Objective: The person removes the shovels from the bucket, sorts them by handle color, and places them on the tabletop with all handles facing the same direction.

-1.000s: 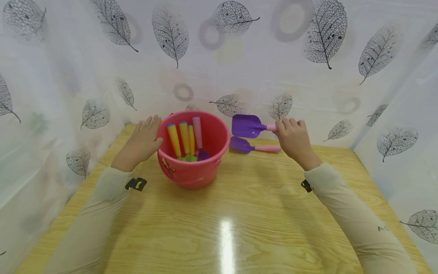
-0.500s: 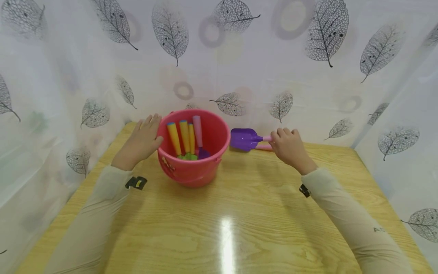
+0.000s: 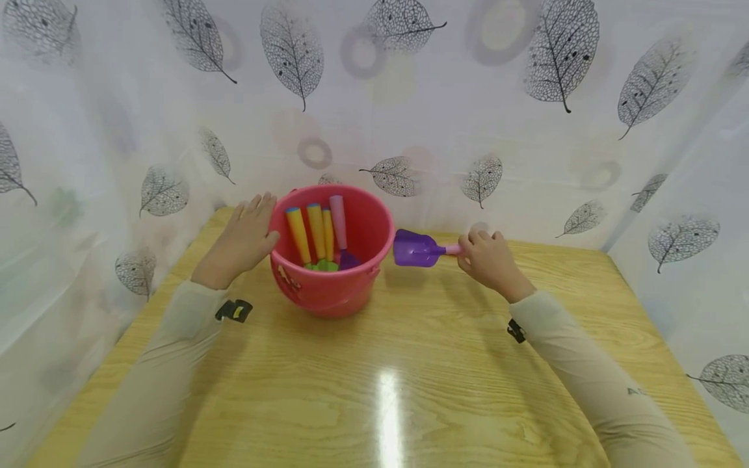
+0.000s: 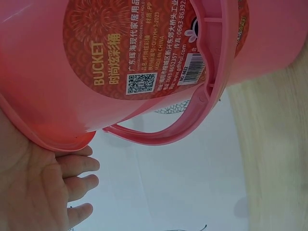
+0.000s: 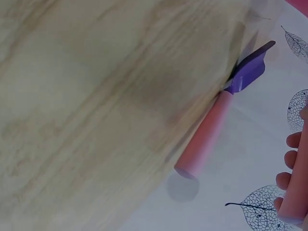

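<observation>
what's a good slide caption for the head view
Left hand against a bucket, right hand holding a purple-bladed shovel.

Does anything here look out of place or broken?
Nothing looks spilled or broken, and the pink bucket stands upright. One loose thing: a purple shovel lies on the table outside it, unlike the tools inside; the right hand holds another shovel.

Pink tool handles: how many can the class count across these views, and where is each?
3: the held shovel handle in the right hand; the lying shovel handle on the table; the third handle inside the red bucket. More may be hidden there.
</observation>
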{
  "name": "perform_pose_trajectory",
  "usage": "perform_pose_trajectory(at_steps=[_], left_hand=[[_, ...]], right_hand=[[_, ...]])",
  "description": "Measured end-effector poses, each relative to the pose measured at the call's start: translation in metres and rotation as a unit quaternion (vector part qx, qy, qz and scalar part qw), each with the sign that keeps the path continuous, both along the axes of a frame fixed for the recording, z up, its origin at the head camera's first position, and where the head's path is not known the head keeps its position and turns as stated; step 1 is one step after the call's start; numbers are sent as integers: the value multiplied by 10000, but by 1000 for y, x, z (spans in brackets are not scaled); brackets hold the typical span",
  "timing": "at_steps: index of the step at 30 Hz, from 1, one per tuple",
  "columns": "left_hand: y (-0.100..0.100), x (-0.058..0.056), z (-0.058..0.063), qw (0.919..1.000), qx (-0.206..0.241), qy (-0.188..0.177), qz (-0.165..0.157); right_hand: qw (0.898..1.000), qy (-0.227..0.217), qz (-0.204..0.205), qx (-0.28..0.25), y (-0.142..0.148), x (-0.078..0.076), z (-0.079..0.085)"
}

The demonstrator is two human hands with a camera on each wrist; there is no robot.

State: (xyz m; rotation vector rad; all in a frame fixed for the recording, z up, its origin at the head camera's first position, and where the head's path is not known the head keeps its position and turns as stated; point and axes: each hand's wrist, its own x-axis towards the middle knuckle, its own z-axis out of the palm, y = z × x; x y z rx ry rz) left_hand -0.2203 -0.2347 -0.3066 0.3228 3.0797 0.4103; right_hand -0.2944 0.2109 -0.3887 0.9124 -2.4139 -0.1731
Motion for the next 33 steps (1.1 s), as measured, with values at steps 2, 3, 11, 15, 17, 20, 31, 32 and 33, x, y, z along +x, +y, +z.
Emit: perform_pose_trajectory(at_steps=[2,3,11,15,17,20,31,32,33], left_hand=[[0,0,0,10000,2,-14,-2],[0,0,0,10000,5,-17,-2],[0,0,0,10000,13,-55,19],[0,0,0,10000,1,-42,9],[0,0,0,10000,17,-26,3],[-1,-1,-1,10000,51,25,-24],[-1,-2,-2,9999,92,100,-60],[-1,-2,-1,9999,105,95,-59],[0,-1,-1,9999,106,97,-61]], right_hand=[[10000,-67,12,9,0,-1,-5],[9999,-100,9,33,0,-1,-7],[9967,-784,-184,98,1,-2,-20],[9911,-1264,-371,172,2,-2,-25],[9891,-1395,-412,218,2,-3,-27],[9880,-1480,-367,236,2,-4,-29],[9879,-1494,-165,380,0,-5,-32],[9880,-1485,-158,382,0,-5,-32],[9884,-1464,-136,376,0,-6,-32]])
